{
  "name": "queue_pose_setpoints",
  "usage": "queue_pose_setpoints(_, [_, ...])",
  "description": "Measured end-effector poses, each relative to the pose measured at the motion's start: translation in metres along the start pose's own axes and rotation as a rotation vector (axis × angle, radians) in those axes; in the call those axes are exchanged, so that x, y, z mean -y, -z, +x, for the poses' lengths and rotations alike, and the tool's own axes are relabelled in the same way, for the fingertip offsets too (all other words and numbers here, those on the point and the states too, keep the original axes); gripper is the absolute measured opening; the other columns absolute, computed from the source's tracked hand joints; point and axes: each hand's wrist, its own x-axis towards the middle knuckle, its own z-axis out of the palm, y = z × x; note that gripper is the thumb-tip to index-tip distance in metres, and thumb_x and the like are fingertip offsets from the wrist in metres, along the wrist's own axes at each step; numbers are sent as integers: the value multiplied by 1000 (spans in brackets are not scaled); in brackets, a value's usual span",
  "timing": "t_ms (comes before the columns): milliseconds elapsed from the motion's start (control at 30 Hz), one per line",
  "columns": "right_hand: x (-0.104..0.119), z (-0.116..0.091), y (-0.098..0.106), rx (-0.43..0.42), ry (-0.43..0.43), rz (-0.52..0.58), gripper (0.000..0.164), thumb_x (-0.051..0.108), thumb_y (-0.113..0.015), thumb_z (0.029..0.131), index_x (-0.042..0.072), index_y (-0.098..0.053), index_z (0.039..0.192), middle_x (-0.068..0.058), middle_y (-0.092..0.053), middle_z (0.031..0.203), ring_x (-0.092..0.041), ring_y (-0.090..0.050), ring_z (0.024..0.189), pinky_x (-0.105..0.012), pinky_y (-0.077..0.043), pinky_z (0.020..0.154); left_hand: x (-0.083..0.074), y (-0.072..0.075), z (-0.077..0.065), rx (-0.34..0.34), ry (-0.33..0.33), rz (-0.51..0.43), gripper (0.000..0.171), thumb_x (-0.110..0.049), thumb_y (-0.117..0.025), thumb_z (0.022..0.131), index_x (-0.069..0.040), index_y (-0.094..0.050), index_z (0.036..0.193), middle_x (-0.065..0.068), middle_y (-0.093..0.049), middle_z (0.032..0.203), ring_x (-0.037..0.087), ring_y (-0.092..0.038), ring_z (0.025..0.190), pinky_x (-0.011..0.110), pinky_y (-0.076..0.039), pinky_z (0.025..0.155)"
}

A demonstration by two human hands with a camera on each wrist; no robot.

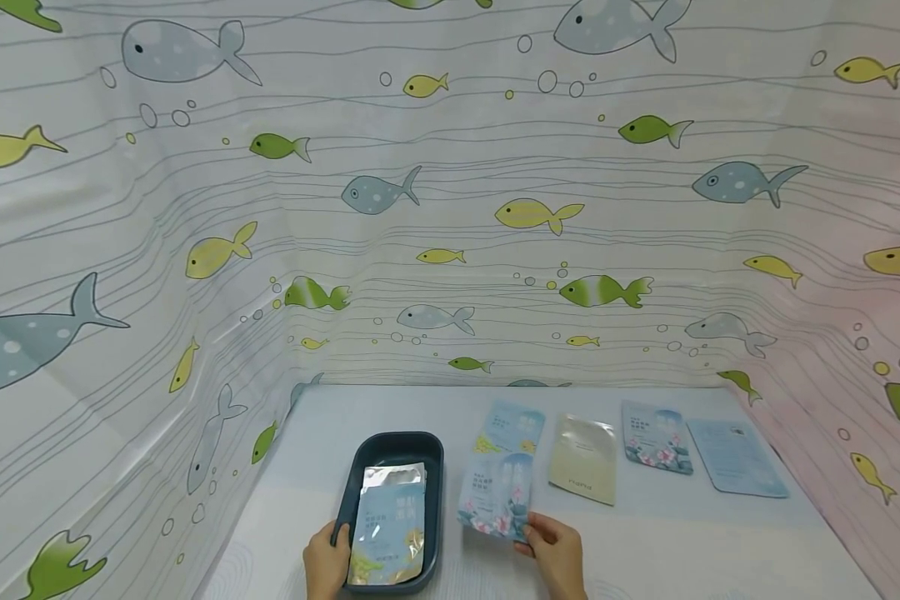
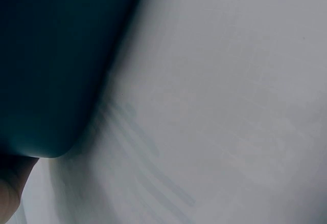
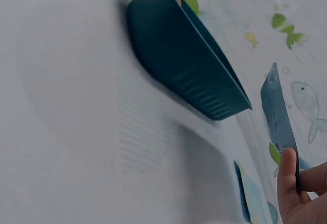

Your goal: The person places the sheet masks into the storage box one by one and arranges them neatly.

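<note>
My left hand [image 1: 326, 560] grips the left rim of a dark blue-green plastic basin [image 1: 437, 517], its thumb over the edge. Inside the basin lies a blue sheet mask packet [image 1: 388, 533] with yellow flowers, over a silvery one [image 1: 394, 475]. Between thumb and fingers, my right hand [image 1: 555, 550] pinches the lower right corner of a light blue sheet mask packet [image 1: 495, 492] with pink flowers. In the right wrist view that packet [image 3: 278, 111] stands tilted up off the table. Beyond it, partly covered in the head view, is another blue packet [image 1: 512, 425] with yellow flowers.
To the right lie a beige packet [image 1: 583, 458], a blue packet with pink flowers [image 1: 656, 437] and a plain pale blue packet [image 1: 738, 458]. The white table [image 1: 682, 542] is enclosed by a fish-print curtain [image 1: 450, 167] at the back and sides.
</note>
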Motion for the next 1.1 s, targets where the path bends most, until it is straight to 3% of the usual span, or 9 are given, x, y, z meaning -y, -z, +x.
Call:
queue_pose_setpoints(133, [10,-2,-4,34,41,32,26,-15,-54,76,-23,-51,101,-28,-59,88,-24,-64,66,-27,-50,59,1,-1,1,-9,-4,1,20,-5,-49,86,4,-57,70,-1,-40,48,12,-36,45,24,-29,45])
queue_pose_setpoints(367, [23,-3,-15,111,103,2,25,-12,-55,78,-19,-53,102,-30,-57,97,-25,-64,71,-26,-50,59,-2,1,0,5,4,-10,29,-5,-48,87,-5,-44,58,-1,-30,47,13,-29,41,26,-28,46])
queue_pose_setpoints(633, [31,-2,-27,173,149,47,23,-12,-54,79,-18,-54,101,-28,-57,98,-25,-64,71,-26,-50,60,0,0,0,24,20,-14,29,-6,-47,87,-4,-45,59,-1,-32,48,14,-32,44,27,-29,49])
queue_pose_setpoints(1100, [36,-9,-42,251,155,75,22,-12,-55,79,-19,-55,100,-27,-60,94,-24,-64,67,-27,-50,59,3,-1,0,23,12,-19,30,-7,-48,88,-5,-44,58,-1,-30,47,13,-30,42,27,-29,48])
